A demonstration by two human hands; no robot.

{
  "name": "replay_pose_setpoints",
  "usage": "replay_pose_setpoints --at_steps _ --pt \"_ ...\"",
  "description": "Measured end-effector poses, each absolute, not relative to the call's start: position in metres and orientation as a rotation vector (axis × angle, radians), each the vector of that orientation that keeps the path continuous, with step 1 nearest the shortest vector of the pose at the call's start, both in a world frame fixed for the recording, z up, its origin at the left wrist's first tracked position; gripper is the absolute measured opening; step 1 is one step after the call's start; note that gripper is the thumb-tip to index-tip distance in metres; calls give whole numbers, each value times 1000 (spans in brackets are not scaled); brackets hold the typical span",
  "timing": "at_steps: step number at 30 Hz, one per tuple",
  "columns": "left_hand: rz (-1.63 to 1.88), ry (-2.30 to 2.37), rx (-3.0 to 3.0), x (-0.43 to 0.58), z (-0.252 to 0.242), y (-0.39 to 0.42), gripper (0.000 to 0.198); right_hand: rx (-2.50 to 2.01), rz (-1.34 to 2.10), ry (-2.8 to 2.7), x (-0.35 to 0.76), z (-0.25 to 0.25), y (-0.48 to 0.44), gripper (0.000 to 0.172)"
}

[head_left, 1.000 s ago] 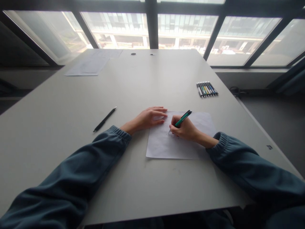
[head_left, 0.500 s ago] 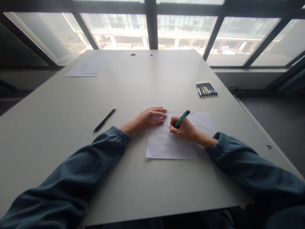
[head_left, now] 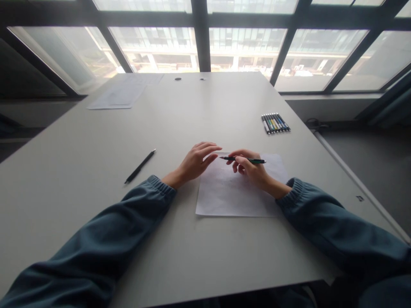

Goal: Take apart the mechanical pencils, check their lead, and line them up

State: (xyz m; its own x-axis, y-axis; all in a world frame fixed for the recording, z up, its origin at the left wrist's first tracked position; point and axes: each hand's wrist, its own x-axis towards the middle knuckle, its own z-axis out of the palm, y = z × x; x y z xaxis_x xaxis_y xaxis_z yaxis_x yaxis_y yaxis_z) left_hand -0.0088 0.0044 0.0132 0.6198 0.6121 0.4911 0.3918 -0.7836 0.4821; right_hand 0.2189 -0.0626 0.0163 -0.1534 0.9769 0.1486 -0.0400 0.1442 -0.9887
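Between the fingers and thumb of my right hand (head_left: 252, 169) is a pen (head_left: 255, 161) with a dark and green barrel, held nearly level above the paper. Its tip points left toward my left hand (head_left: 197, 161), whose fingers are apart and hold nothing. That hand is at the upper left edge of a white sheet of paper (head_left: 224, 201); whether its fingers touch the sheet I cannot tell. Faint marks show on the sheet, too small to read. A black pen (head_left: 140, 167) lies on the table, left of my left hand.
A row of several pens (head_left: 275, 123) with coloured barrels lies at the right on the white table (head_left: 199, 252). Loose paper sheets (head_left: 112, 96) lie at the far left. A round dark table fitting (head_left: 177, 79) is near the far edge, before the windows.
My right hand has lifted the pen tip off the paper and tilted the pen from steep to nearly level. My left hand's fingers have risen and the thumb has spread. The view has shifted slightly.
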Motion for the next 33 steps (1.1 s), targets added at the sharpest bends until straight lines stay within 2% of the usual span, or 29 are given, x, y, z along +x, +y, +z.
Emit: replay_pose_setpoints --at_steps 5,9,14,16,22,25,30,33 --pt "832 771 2617 -5 16 -3 36 -953 1253 -1448 219 16 -64 25" --pt "882 810 2595 -8 10 2 41 -914 1291 -1366 219 15 -63 33" --pt "1027 931 2508 -9 10 7 44 -870 1466 -1039 227 17 -56 59" --pt "1069 958 2472 -8 12 7 44 -898 1537 -1002 230 17 -54 63" --pt "1127 980 2358 -9 12 7 45 -992 1489 -1092 231 15 -55 61" --pt "1190 1026 2319 -11 10 11 39 -994 1436 -1121 228 16 -56 57" --pt "1325 1187 2237 -14 7 18 29 -1178 1015 -1194 228 15 -50 36" --pt "1328 1191 2255 -15 6 21 29 -1255 929 -1283 232 13 -46 25"
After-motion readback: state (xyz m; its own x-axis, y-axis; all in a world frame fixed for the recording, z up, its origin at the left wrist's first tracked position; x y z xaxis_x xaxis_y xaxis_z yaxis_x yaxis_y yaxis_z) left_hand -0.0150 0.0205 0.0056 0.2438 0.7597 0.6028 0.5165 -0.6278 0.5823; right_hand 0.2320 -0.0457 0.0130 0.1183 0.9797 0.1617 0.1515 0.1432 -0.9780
